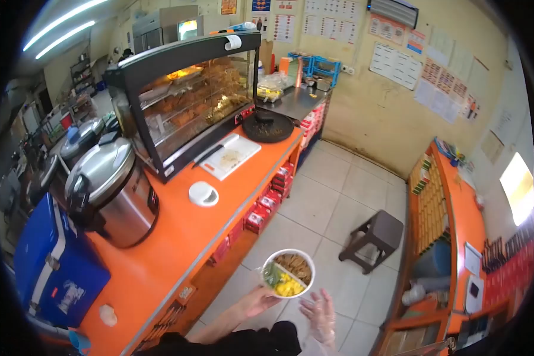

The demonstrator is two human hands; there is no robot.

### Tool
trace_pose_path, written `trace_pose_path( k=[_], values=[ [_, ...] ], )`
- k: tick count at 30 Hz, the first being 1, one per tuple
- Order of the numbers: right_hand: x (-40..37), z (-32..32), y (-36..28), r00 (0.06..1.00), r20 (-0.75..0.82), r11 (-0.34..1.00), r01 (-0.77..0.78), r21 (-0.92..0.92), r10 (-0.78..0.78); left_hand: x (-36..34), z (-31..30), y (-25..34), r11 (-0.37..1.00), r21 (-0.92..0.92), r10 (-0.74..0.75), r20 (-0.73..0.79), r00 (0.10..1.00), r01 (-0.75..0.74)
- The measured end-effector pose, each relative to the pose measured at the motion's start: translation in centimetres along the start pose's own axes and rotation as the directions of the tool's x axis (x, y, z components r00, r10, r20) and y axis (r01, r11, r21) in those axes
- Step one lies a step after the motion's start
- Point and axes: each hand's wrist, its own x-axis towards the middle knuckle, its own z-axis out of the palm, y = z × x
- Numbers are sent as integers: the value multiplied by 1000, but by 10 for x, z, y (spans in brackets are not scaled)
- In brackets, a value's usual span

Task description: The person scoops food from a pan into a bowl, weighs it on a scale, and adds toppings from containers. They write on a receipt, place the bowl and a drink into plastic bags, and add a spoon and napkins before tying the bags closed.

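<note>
My left hand (260, 301) grips a round white bowl (310, 261) from its lower left side, above the floor tiles. Inside, thin dividers separate brown shredded food (296, 266), yellow chunks (288, 286) and something green (272, 274). Just right of the bowl is my right hand (320, 315), fingers apart and holding nothing. It seems to wear a clear plastic glove. On the orange counter (178, 237) to the left are a small white lid-like object (203, 194) and a white cutting board (231, 155) with a dark-handled knife (209, 155) on it.
A heated glass display case (190, 101) with food stands on the counter, near a steel rice cooker (113, 190), a blue cooler box (65, 267) and a round black pan (268, 126). A dark stool (374, 234) stands on the floor. An orange-topped shelf unit (451, 213) lines the right wall.
</note>
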Motion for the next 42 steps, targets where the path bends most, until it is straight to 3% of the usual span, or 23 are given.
trace_pose_path(
  k=[3,6,8,10,11,12,13,14,16,17,20,21,22,24,26,28,30,34,35,38,39,41,42],
  values=[
    [119,-62,-43,967,-254,972,-55,-228,-5,134,37,71,998,-8,62,-38,997,-62],
    [258,-188,-70,823,-568,993,-60,-99,-7,267,65,137,994,-1,113,-34,993,-113],
    [341,-226,-102,768,-636,993,-2,-116,-73,348,75,186,991,8,137,22,990,-137],
    [426,-243,-128,802,-587,991,39,-130,-109,418,99,239,969,45,247,-82,965,-244],
    [465,-248,-141,880,-460,990,70,-121,-118,452,107,260,963,46,270,-138,953,-266],
    [513,-282,-141,986,-153,995,57,-79,-69,485,114,281,955,39,296,-187,937,-294],
    [559,-222,-183,993,20,939,106,327,-119,515,122,308,951,26,307,-162,938,-307],
    [600,-151,-200,945,-266,960,235,155,-189,549,122,331,948,-2,313,-172,934,-318],
    [702,-83,-214,847,-456,962,245,-120,-273,625,116,382,933,-54,343,-163,925,-356],
    [758,-85,-213,913,-306,962,240,-132,-270,664,113,408,927,-2,369,-169,914,-375],
    [903,-58,-216,939,-276,979,195,-62,-205,763,117,484,903,-47,411,-188,892,-426],
    [946,-52,-213,926,-338,983,184,22,-166,802,116,509,897,-12,417,-308,855,-442],
    [984,-51,-216,923,-350,986,169,-9,-161,842,109,532,888,-84,420,-257,871,-453],
    [1062,-41,-219,916,-356,982,158,-101,-184,898,123,581,897,-33,396,-383,834,-441],
    [1128,-19,-232,917,-341,972,152,-182,-207,963,107,613,872,142,488,-316,814,-468],
    [1198,10,-241,929,-288,955,163,-247,-232,1007,132,660,821,-61,510,-370,776,-568],
    [1276,48,-248,946,-157,918,220,-331,-283,1055,122,689,780,-95,530,-424,734,-618],
    [1423,166,-246,938,281,799,326,-506,-205,1131,94,716,715,114,628,-537,563,-689],
    [1453,209,-245,913,387,759,341,-555,-128,1132,94,720,736,165,639,-488,594,-656],
    [1500,342,-213,694,702,720,407,-562,156,1128,102,727,720,461,690,-554,466,-518],
    [1503,387,-203,578,770,712,417,-565,272,1136,82,716,681,724,721,-633,282,-114],
    [1521,464,-146,246,905,621,663,-419,348,1082,128,730,803,582,595,-769,233,-130],
    [1515,509,-122,-15,914,583,774,-246,406,1064,126,735,770,591,627,-771,113,-241]
  ],
)
